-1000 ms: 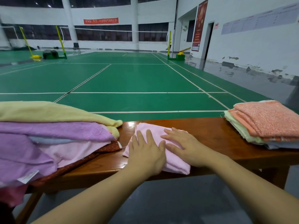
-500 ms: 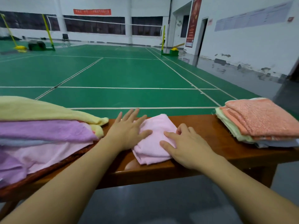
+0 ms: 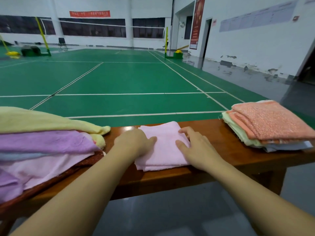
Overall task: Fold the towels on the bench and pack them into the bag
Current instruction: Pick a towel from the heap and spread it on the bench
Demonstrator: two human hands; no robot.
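A small pink towel (image 3: 163, 147), folded into a thick square, lies on the middle of the wooden bench (image 3: 219, 132). My left hand (image 3: 134, 143) grips its left edge, thumb on top and fingers curled down beside it. Along the right edge my right hand (image 3: 196, 149) holds it the same way, thumb pressed on the top layer and fingertips at the far right corner. A loose heap of unfolded towels (image 3: 44, 143), yellow, purple, pale blue and pink, covers the bench's left end. A stack of folded towels (image 3: 271, 125) with an orange one on top sits at the right end. No bag is in view.
Beyond the bench stretches a green badminton court (image 3: 119, 79) with net posts far back. A white wall (image 3: 255, 48) with a doorway runs along the right. Grey floor (image 3: 170, 210) lies under the bench's near edge.
The pink towel has been folded over into a squarer, thicker packet. My left hand slid from flat on its left part to its left edge, and my right hand moved to the right edge.
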